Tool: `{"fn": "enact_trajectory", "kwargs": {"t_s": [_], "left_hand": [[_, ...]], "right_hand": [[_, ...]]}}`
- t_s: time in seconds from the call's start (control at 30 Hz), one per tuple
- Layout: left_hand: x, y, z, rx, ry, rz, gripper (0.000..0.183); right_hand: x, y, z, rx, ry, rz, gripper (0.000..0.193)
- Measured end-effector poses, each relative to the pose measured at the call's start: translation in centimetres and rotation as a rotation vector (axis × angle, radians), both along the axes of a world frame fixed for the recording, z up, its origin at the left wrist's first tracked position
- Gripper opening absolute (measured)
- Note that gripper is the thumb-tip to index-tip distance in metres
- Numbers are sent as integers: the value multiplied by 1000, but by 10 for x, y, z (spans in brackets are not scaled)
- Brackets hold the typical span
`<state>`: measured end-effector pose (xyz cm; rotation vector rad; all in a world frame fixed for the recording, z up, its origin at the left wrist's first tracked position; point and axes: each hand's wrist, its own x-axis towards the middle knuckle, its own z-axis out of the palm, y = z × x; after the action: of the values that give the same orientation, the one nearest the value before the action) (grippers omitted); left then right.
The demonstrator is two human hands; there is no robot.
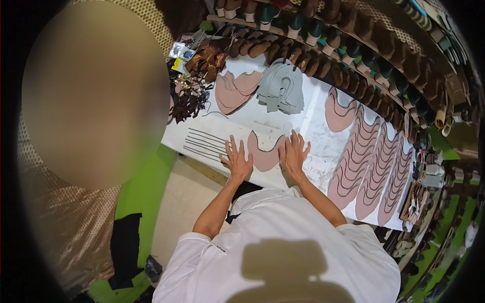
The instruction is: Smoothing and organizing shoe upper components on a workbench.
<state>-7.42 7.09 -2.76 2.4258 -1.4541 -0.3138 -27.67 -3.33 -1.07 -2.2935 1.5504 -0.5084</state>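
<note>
Between my two hands a pink shoe-upper piece (265,157) lies flat on the white table, a dark strip running along its curved inner edge. My left hand (237,159) is spread at the left side of the piece, fingers apart. At its other side my right hand (294,154) rests with fingers stretched out. Several thin dark strips (204,144) lie in a row just left of my left hand. Beyond are a stack of plain pink pieces (235,91) and a pile of grey cut pieces (281,87).
Rows of overlapping pink pieces with dark edging (348,174) cover the table's right part, a single one (339,113) behind them. Racks of heeled shoes (295,25) line the back. Brown scraps (207,58) and dark trimmings (189,98) heap at the far left. A large blurred area hides the left.
</note>
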Motion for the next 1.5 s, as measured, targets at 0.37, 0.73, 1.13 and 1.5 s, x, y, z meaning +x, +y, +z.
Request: {"fn": "enact_trajectory", "kwargs": {"t_s": [0.37,0.73,1.13,1.5], "left_hand": [[-4,-22,3,12,210,189,23],[15,-19,-8,-90,265,119,22],[33,-8,4,-47,313,-75,25],[4,-9,14,-19,767,-255,21]], "right_hand": [[-6,21,-22,14,-200,-166,23],[2,14,-48,-208,-141,-267,23],[5,21,-8,107,-286,-422,18],[-68,83,46,101,-429,-559,21]]}}
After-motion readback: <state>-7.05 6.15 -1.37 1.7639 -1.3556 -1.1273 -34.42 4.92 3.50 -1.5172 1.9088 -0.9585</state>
